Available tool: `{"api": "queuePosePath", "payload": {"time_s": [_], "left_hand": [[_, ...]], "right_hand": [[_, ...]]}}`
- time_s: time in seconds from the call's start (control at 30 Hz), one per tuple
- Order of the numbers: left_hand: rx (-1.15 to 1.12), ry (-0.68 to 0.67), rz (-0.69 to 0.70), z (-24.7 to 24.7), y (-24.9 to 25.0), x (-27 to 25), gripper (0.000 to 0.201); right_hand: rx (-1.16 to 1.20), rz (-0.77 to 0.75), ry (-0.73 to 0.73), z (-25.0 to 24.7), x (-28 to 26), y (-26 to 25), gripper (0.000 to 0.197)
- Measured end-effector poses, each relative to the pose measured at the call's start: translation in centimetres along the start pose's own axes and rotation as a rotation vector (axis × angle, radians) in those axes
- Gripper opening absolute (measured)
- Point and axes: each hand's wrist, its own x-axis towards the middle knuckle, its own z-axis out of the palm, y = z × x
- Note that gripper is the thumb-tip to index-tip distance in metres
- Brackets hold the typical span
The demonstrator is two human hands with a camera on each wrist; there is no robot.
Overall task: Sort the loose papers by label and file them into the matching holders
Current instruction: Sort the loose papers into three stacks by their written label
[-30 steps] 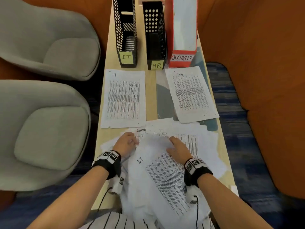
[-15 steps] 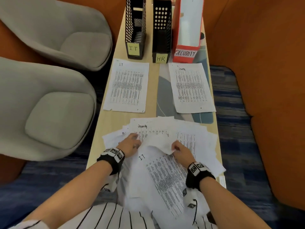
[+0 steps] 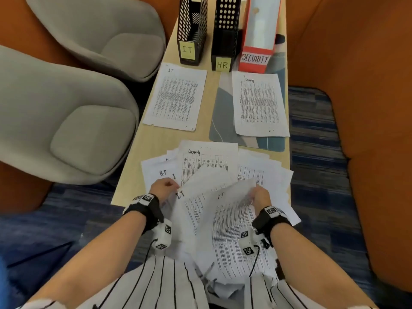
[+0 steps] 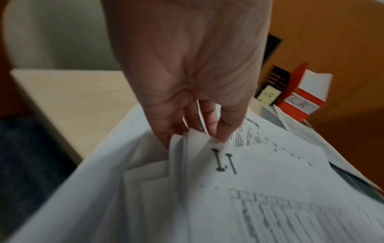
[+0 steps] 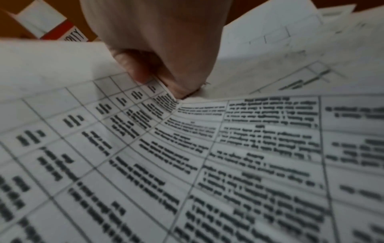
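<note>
A loose heap of printed papers (image 3: 207, 166) covers the near end of the narrow table. My left hand (image 3: 166, 188) pinches the top corner of a sheet marked IT (image 4: 224, 161) at the heap's left. My right hand (image 3: 260, 194) pinches the upper right edge of another IT sheet (image 3: 231, 224) and holds it curled up off the heap; the right wrist view shows that sheet (image 5: 187, 148) between thumb and fingers. At the far end stand three holders: IT (image 3: 189, 32), HR (image 3: 225, 34) and the red SECURITY holder (image 3: 256, 59).
An IT pile (image 3: 176, 97) lies before the IT holder and a Security pile (image 3: 259, 103) before the red one, partly on a blue-grey mat (image 3: 223, 112). Two grey armchairs (image 3: 73, 121) stand at the table's left. An orange wall (image 3: 367, 130) is on the right.
My right hand has moved to the right and lifted an IT sheet up off the heap. My left hand has stayed at the heap's left, now pinching an IT sheet's corner.
</note>
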Motion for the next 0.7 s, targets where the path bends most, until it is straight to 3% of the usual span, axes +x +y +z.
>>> {"api": "queuePosePath", "payload": {"time_s": [0.1,0.2,0.27,0.37,0.53,0.7], "left_hand": [[0.163,-0.008,0.081,-0.8,1.0,-1.0,0.008],[0.194,-0.036,0.226,-1.3,1.8,-2.2,0.012],[0.220,-0.086,0.261,-1.5,2.0,-2.6,0.013],[0.296,-0.050,0.304,-1.9,2.4,-2.9,0.016],[0.521,-0.118,0.251,-1.8,2.6,-2.9,0.027],[0.482,-0.106,0.201,-1.2,1.8,-2.8,0.016]], "right_hand": [[-0.118,0.015,0.010,0.3,0.2,-0.4,0.036],[-0.062,-0.085,0.057,0.5,0.2,0.0,0.017],[0.030,-0.065,0.064,0.5,-0.6,-0.4,0.018],[0.119,-0.027,0.090,0.5,-0.9,-1.0,0.026],[0.230,-0.161,0.154,0.0,-1.3,-1.0,0.020],[0.101,-0.275,0.117,0.3,-1.4,-1.0,0.024]]}}
